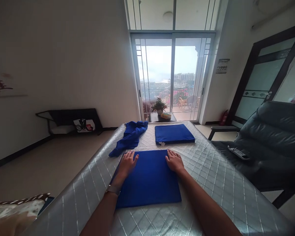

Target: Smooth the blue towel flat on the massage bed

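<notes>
A flat blue folded cloth (149, 178) lies in front of me on a quilted silver surface (206, 190). My left hand (128, 162) rests on its far left corner, fingers stretched out. On the far right corner lies my right hand (174, 160), also flat with fingers extended. Just beyond is a thicker, neatly folded blue stack (174, 133) with a small white tag at its near edge. A crumpled blue cloth (131, 137) is spread loosely at the far left. A band circles my left wrist.
To the right stands a dark recliner (267, 144) with a white remote-like object (239, 153) on its seat. Past the far edge, a small table holds a potted plant (159, 105) before glass sliding doors (172, 75). A dark low rack (71, 121) is at left.
</notes>
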